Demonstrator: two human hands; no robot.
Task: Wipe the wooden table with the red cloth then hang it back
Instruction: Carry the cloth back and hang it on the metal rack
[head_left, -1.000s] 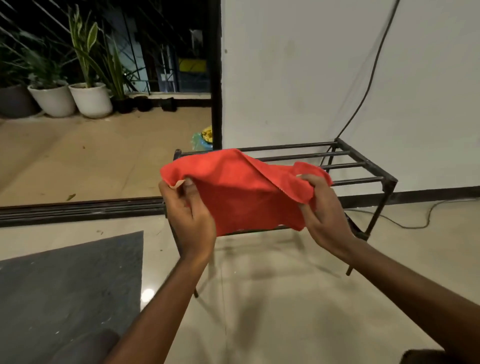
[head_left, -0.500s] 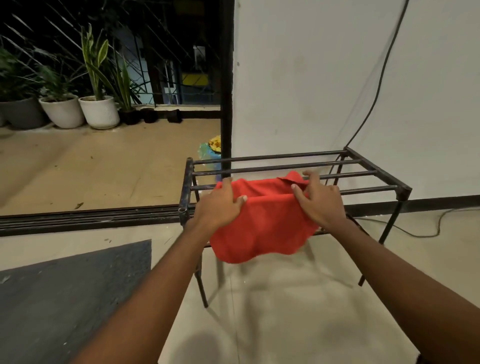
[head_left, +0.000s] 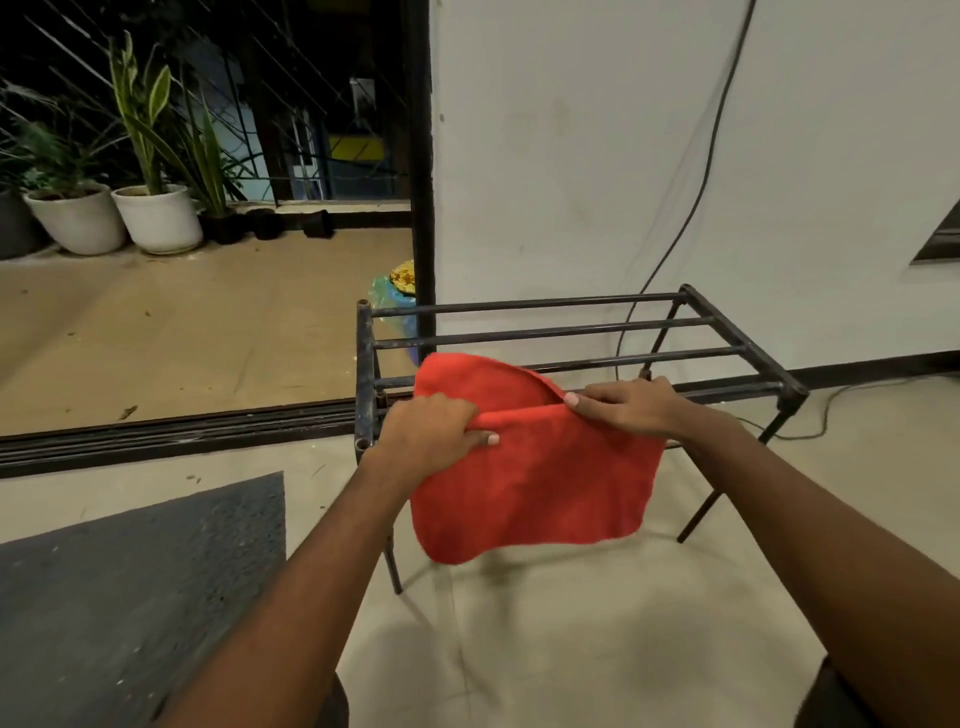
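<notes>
The red cloth (head_left: 535, 478) drapes over the front bar of a black metal rack (head_left: 597, 332), most of it hanging down the near side and a flap lying back over the bars. My left hand (head_left: 431, 431) pinches its top fold at the left. My right hand (head_left: 628, 405) lies on the fold at the right, fingers flat on the cloth over the front bar. No wooden table is in view.
The rack stands against a white wall (head_left: 649, 156) with a black cable (head_left: 691, 208) running down it. A grey mat (head_left: 130, 587) lies on the floor at the left. Beyond a sliding-door track (head_left: 182, 431), potted plants (head_left: 156, 208) stand on a patio.
The cloth was held up spread in the air, then came down onto the rack's front bar. It hangs lower now, and my hands have flattened along its fold.
</notes>
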